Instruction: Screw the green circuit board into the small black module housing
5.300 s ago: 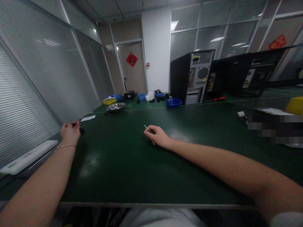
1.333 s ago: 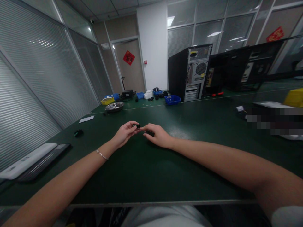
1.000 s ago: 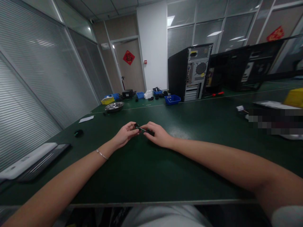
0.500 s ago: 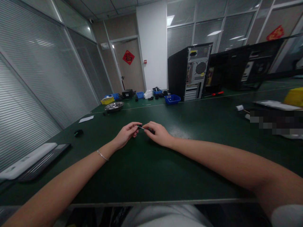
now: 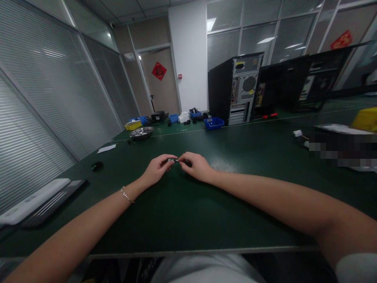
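Green piece (image 5: pixel 171 160) pinched in my left hand (image 5: pixel 156 169), metal tool (image 5: pixel 177 160) pinched in my right hand (image 5: pixel 196 166); contact looks made, neither set down. Dark object (image 5: pixel 97 166) apart, nine o'clock.

Thin silvery bracelet (image 5: pixel 127 195) on left wrist (image 5: pixel 136 190). Forearms (image 5: pixel 100 217) bare. Right sleeve (image 5: pixel 357 269) whitish, short, ends above elbow. Pale grey cloth (image 5: pixel 203 270), softly creased, at lap.
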